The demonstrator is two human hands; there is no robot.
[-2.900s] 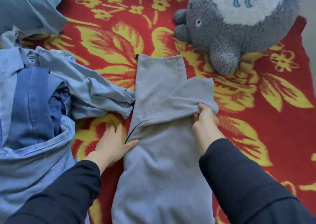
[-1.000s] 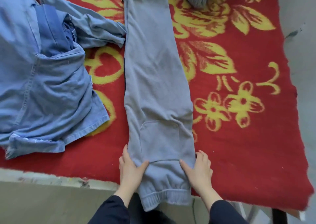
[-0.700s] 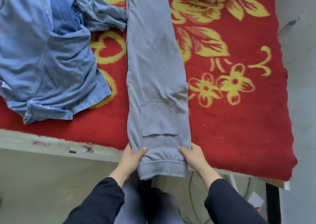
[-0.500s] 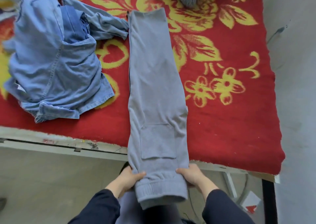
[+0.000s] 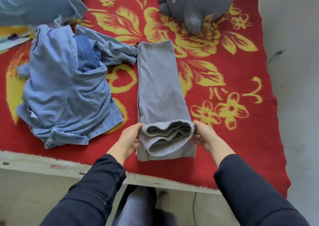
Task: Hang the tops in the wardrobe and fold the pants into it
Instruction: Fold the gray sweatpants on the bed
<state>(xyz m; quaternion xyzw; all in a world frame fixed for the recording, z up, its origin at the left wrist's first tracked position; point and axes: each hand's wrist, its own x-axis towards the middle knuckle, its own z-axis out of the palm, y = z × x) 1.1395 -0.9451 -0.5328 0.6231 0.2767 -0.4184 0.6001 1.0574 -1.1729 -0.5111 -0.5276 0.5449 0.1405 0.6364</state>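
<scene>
Near the front edge of the red blanket (image 5: 250, 148), left hand (image 5: 131, 137) and right hand (image 5: 205, 136) each have fingers curled round one side of the grey pants (image 5: 160, 87) at the cuff end, held up and doubled back over the legs. Mid-fold, I reckon. Next move: lay it flat toward the far end, edges lined up. Denim tops (image 5: 65, 94) piled by the left edge, plush toy (image 5: 196, 3) at the far edge.

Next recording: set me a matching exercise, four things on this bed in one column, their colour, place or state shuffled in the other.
1. grey pants
2. blue shirt
3. plush toy
4. blanket

A. crumpled heap, left side
B. far end, right of centre
C. red with yellow flowers
D. cuff end held by left hand and right hand

Pairs: 1-D, 2-A, 3-B, 4-C
</scene>
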